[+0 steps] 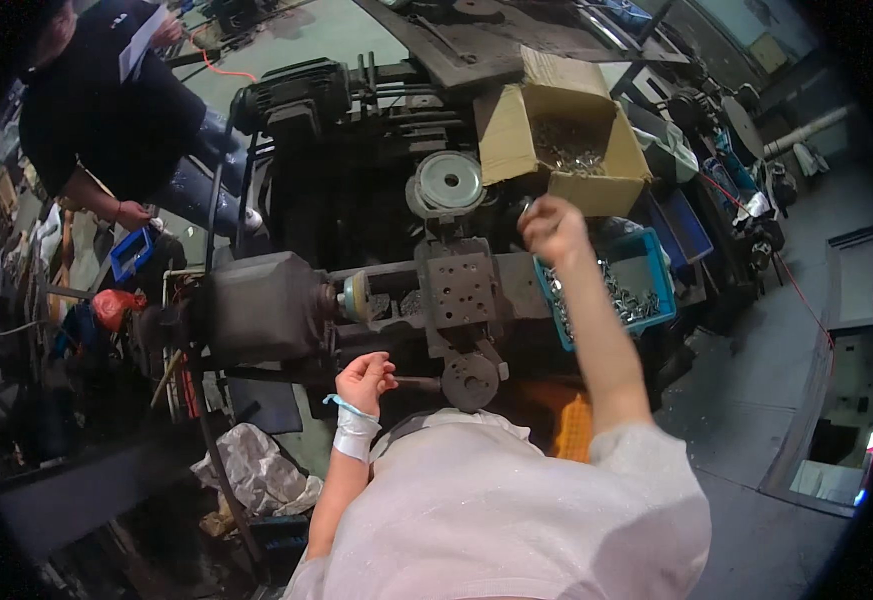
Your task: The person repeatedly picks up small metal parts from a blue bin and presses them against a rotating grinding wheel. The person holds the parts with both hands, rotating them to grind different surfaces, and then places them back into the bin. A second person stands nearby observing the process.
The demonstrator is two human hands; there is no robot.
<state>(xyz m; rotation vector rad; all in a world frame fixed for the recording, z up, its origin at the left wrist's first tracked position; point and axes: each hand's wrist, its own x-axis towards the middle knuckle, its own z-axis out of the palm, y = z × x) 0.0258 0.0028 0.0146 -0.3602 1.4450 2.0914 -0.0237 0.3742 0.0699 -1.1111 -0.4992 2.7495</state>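
Note:
My right hand [555,230] is raised between the open cardboard box and the teal bin, its fingers pinched. A small shiny metal part [528,205] shows at the fingertips, too small and blurred to name exactly. Just below lies the teal bin [665,268], holding many small metal parts [629,302]. Low in front of the lathe-like machine [267,305], my left hand [365,382] has its fingers curled together. Whether anything is inside them is hidden. Beside it, a bar handle [419,383] runs to a round dark wheel [472,382]. White wrapping covers the left wrist.
A cardboard box [512,130] with loose metal pieces stands behind the bin. The drilled block [462,290] and a round metal disc [449,180] sit mid-machine. A person [107,110] holding papers stands far left. An orange crate [574,425] is below; a blue bin [685,225] lies right.

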